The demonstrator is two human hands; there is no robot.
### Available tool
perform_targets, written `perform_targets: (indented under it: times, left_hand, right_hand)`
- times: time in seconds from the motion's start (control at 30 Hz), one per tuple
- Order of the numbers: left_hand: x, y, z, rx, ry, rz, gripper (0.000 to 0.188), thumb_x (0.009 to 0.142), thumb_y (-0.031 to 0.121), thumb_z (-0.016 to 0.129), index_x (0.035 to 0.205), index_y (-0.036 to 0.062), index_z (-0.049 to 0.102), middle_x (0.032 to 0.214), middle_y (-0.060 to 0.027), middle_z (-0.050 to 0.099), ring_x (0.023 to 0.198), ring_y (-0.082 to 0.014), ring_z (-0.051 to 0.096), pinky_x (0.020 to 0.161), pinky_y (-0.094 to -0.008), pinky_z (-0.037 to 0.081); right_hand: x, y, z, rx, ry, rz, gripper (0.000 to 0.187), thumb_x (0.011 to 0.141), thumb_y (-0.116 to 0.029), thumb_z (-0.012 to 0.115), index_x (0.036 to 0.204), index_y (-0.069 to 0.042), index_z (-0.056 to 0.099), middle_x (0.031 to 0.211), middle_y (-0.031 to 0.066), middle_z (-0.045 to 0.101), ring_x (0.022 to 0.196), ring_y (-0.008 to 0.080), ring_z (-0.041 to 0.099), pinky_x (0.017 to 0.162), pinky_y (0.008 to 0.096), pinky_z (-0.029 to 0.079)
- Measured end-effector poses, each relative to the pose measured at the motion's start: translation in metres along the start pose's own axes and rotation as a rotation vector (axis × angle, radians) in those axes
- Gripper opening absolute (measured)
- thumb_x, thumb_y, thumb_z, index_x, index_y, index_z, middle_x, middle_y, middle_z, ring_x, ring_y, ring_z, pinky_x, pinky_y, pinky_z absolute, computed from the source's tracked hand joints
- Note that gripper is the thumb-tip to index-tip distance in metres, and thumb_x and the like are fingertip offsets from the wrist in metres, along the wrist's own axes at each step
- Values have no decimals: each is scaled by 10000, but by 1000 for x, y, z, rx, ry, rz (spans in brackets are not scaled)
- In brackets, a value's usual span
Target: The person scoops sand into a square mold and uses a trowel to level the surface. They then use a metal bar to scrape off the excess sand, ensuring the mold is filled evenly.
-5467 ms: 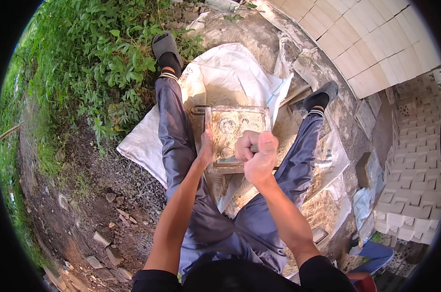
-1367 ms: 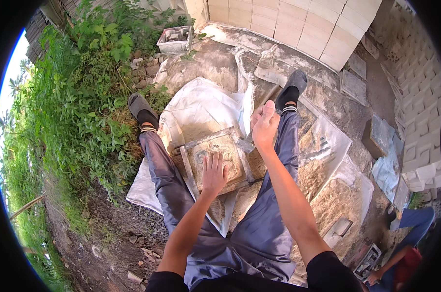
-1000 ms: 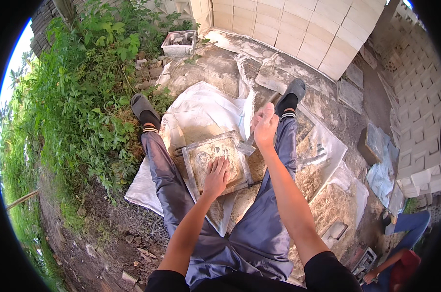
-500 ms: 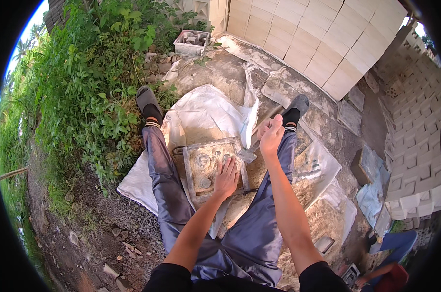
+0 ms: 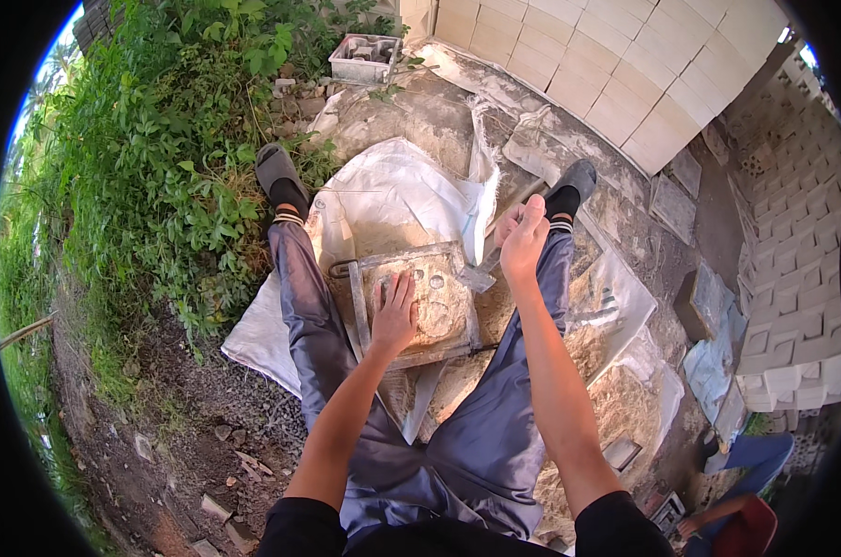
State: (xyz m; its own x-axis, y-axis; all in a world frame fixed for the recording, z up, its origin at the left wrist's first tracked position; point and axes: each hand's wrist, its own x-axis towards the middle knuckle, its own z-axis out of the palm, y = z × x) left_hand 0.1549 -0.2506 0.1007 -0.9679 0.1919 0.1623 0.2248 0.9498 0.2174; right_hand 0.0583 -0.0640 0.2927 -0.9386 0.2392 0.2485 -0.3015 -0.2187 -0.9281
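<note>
While sacking lies around the frame, plants stand left.

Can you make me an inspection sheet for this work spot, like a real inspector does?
Surface: white sacking spread on the ground, with sandy powder on it.
Job's things: four-sided frame with sandy filling that shows round marks.
Clutter: box of grey pieces, crumpled blue sheet.
Hands: left hand flat on the filling, fingers spread; right hand closed, seemingly around the handle of a grey-headed tool.
Cables: nothing seen.
Surroundings: green plants left, stacked pale blocks right, another person lower right.
</note>
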Motion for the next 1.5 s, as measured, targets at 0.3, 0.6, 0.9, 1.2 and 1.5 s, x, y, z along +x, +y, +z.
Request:
perform_targets:
  times: [0.3,0.6,0.9,1.2,1.5]
  left_hand:
    - [-37,11,-10,-85,-105,54,493,899,168,402,1360,20,308,1418,-104,296,1361,-255,183,1103,-432,167]
    - [-62,17,-5,-74,-104,99,487,888,145,416,1341,-11,331,1384,-169,336,1332,-293,249,1086,-420,206]
    - [-67,-1,-26,-83,-175,176,452,933,246,382,1362,107,348,1425,-53,324,1350,-247,222,1108,-441,149]
    - [-54,-32,-28,-76,-204,111,461,915,329,430,1336,149,383,1405,-57,334,1326,-257,267,1087,-451,193]
    - [-60,-8,-35,-69,-269,-132,571,841,225,577,1317,-2,359,1199,-133,515,1141,-272,449,979,-349,351]
  right_hand:
    - [-1,1,0,-99,2,-57,634,919,-584,294,514,-97,259,449,-17,284,373,81,270,350,250,192]
    - [-2,4,-1,-92,-7,-66,606,938,-524,335,516,-90,293,456,-26,295,374,72,296,348,243,208]
    - [-4,3,0,-49,-8,-63,619,937,-528,329,496,-94,298,445,-30,287,370,66,276,348,244,199]
    - [-3,2,0,41,-41,-34,539,963,-424,353,537,-97,305,492,-35,318,406,58,303,372,233,244]
    - [-7,1,-3,-16,-30,-32,576,946,-477,360,521,-90,330,469,-27,325,404,72,315,378,250,237]
